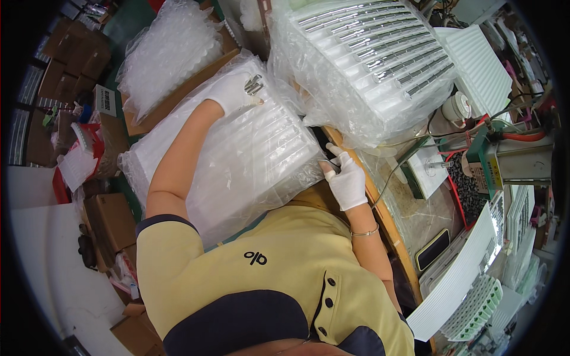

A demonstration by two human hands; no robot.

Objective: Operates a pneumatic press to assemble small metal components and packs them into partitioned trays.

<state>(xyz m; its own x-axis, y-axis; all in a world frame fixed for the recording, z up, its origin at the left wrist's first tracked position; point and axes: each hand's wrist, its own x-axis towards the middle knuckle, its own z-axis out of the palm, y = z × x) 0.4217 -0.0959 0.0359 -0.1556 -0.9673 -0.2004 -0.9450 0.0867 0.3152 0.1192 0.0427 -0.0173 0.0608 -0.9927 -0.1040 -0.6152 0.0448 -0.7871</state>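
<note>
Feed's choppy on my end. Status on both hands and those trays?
Left hand gloved, gripping small metal parts over bagged tray stack. Right hand gloved, pinching the bag's edge. Nothing blocking.

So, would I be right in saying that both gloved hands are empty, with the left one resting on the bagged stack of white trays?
Not quite. The left hand isn't empty: the head view shows it holding a few small metal pieces while it rests on the bagged stack of white trays. The right hand is gloved too, at the stack's edge.

The small metal parts (pixel 254 85) in the left hand (pixel 233 92) are too tiny to tell. The plastic bag (pixel 237 172) blurs the trays inside.
</note>
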